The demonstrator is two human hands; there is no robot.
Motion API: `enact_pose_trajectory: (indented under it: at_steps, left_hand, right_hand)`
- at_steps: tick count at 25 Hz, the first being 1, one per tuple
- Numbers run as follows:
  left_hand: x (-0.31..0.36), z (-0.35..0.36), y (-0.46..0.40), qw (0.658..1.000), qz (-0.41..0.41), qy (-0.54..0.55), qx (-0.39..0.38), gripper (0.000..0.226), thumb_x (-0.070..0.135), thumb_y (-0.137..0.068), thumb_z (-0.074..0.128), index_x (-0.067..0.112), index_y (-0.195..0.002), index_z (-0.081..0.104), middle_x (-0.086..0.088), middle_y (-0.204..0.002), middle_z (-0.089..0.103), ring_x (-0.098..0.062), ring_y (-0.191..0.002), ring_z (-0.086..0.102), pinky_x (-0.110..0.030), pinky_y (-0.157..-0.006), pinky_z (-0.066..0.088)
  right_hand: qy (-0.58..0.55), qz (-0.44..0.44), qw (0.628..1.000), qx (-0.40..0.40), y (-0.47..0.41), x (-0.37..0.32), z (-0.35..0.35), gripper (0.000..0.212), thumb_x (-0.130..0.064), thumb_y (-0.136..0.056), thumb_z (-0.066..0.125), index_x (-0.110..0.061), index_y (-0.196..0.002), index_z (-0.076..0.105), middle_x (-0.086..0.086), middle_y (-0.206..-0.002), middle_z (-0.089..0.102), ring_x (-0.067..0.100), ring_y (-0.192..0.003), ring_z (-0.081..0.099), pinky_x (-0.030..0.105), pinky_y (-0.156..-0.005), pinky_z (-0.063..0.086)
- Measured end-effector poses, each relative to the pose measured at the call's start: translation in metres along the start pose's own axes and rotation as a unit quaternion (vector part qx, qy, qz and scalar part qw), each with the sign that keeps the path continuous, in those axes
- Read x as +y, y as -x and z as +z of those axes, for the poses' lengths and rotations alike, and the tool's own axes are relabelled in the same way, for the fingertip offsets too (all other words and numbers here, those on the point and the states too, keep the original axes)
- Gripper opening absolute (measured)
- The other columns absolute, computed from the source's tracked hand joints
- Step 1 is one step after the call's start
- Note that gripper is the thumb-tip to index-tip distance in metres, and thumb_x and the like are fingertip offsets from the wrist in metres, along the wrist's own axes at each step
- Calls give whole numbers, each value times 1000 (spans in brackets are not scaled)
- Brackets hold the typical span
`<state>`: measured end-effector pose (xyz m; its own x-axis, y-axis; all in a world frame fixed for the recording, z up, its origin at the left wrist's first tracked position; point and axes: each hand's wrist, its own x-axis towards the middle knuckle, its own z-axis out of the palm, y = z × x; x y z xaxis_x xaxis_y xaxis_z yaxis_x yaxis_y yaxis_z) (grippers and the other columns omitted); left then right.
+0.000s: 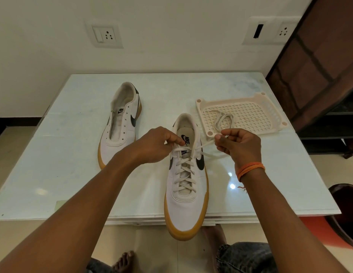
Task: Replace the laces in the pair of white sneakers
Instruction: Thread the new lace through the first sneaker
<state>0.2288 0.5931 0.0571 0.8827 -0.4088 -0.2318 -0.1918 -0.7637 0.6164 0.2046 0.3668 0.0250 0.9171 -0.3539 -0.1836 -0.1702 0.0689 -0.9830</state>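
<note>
Both hands, left point(160, 143) and right point(237, 143), pinch lace point(184, 170) ends above the near shoe point(186, 194); pull evenly, snug before knotting.

Left hand point(155, 143) covers the near sneaker's point(186, 186) top-left eyelets, lace point(184, 170) end lost in the pinch; dark chair point(344, 213) cut off at right edge; tray's point(270, 107) coiled lace point(224, 121) ends indistinct.
</note>
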Motion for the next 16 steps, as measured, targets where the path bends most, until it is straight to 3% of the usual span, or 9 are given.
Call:
enact_pose_trajectory:
  at_steps: [5,8,13,16]
  left_hand:
    - [7,-8,9,999,24,-31,12,32,9,-95,55,28,-115,71,20,-97,59,13,-76,51,2,-63,36]
    - [9,-8,11,999,35,-10,21,26,10,-90,63,25,-108,74,15,-100,71,8,-80,60,-2,-68,42]
    - [10,-10,12,999,25,23,-15,35,7,-75,79,25,-105,73,18,-88,69,5,-78,64,-9,-67,51]
    - [12,-10,13,999,16,39,-10,35,12,-70,86,21,-101,74,9,-84,71,-3,-75,67,-13,-70,55]
  right_hand:
    - [-4,14,1000,-18,-1,5,4,16,-4,-78,76,-7,-91,66,20,-83,69,22,-73,71,29,-66,59]
    - [2,19,999,-28,-1,4,4,14,-1,-81,73,-7,-90,66,21,-85,69,24,-75,71,30,-67,60]
    - [11,28,999,-44,2,3,5,15,3,-82,70,-8,-91,65,15,-84,70,22,-75,71,29,-68,60]
    - [12,30,998,-47,1,3,6,16,3,-82,70,-10,-89,66,13,-83,71,22,-77,71,28,-68,60]
